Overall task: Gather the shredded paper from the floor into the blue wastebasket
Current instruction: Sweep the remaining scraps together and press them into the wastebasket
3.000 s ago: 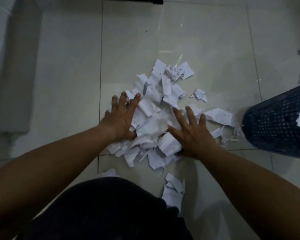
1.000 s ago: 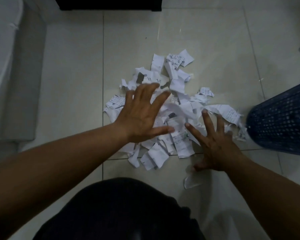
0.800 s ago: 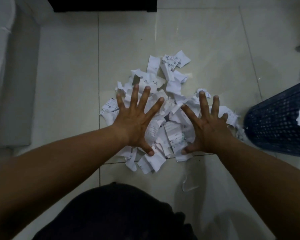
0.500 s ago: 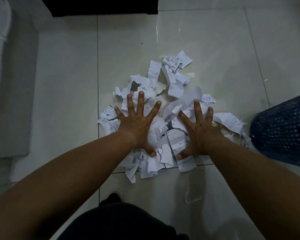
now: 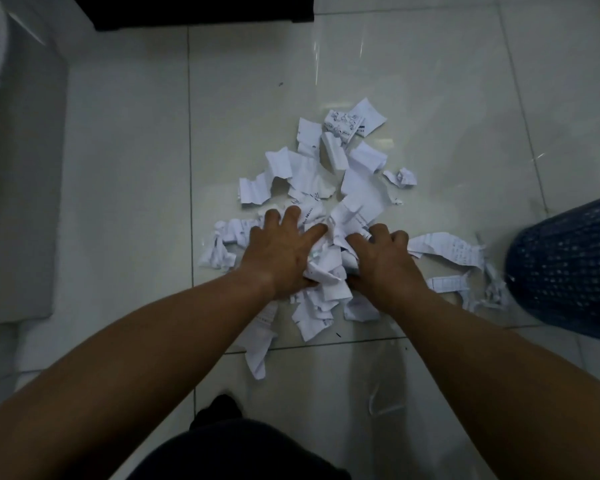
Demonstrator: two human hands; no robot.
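On the pale tiled floor (image 5: 125,188), your left hand (image 5: 278,254) and right hand (image 5: 385,261), spread flat half a second ago, now close their grip on a bunch of shredded paper (image 5: 326,268) between them. Scraps still ring them, so expect several loads. The blue wastebasket (image 5: 568,271) stands just beside the right-hand scraps; its inside is out of view.

hands: splayed→pressed together | left hand (image 5: 280,252), right hand (image 5: 386,261) bunching shredded paper (image 5: 328,268) (centre)

Crumpled white paper scraps (image 5: 329,188) lie on glossy tile floor (image 5: 413,81) beside perforated plastic wastebasket (image 5: 568,271).
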